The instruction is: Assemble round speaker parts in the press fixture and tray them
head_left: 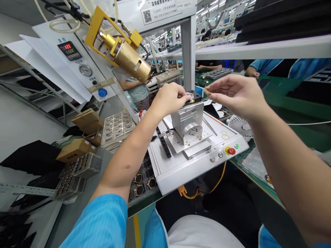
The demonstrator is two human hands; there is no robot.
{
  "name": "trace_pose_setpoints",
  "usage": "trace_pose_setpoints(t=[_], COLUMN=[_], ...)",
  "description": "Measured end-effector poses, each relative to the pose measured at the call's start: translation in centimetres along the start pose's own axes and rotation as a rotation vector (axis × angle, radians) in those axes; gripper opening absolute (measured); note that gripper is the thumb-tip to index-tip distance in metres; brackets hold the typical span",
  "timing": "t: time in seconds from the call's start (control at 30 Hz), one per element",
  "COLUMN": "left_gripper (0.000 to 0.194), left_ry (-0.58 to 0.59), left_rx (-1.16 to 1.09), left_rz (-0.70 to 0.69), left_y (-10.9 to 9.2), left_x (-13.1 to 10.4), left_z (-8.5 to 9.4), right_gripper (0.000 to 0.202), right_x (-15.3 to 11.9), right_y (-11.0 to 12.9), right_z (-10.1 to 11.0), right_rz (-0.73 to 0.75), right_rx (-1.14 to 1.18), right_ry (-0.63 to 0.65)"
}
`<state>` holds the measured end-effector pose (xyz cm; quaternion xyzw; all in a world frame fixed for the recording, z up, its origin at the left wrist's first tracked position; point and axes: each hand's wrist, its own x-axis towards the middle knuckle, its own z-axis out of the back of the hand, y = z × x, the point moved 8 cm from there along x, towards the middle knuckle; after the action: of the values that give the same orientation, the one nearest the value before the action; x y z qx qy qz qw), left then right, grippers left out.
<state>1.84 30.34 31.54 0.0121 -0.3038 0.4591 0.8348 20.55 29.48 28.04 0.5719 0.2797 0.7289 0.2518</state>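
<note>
My left hand [172, 98] reaches over the top of the metal fixture [190, 120], its fingertips pressed together at a small yellow piece [191, 101] beside a black block [194, 95]. What those fingertips grip is too small to make out. To the right of the fixture, my right hand [236, 94] is raised and pinches a small gold-coloured part [207, 92] between thumb and fingertips. The fixture stands on a metal plate on the white machine base [165, 175].
A gold cylinder head [133, 62] hangs at upper left above the machine. A red button [231, 151] sits on the base's front. Watch trays [144, 184] lie at lower left, a small white fan [240, 126] at right. Other people sit across the bench.
</note>
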Motion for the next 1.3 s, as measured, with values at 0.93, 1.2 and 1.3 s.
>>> trace_pose_setpoints(t=[0.93,1.2,1.3], left_gripper=[0.023,0.057,0.054], left_ry=[0.027,0.048,0.008], left_rx=[-1.115,-1.753,-1.795], left_rz=[0.523,0.862,0.905], left_y=[-3.8,-6.5,-6.4], left_x=[-28.0,-32.1,-32.1], left_z=[-16.7,-24.1,-24.9], right_gripper=[0.073,0.075,0.071], right_x=[-27.2,-29.5,-29.8], right_y=[-13.2,-5.3,-4.7], right_z=[3.1,-6.7,-7.8], right_rz=[-0.77,-0.438,-0.379], right_rx=[-0.467,0.053,0.015], right_ry=[0.209,0.079,0.026])
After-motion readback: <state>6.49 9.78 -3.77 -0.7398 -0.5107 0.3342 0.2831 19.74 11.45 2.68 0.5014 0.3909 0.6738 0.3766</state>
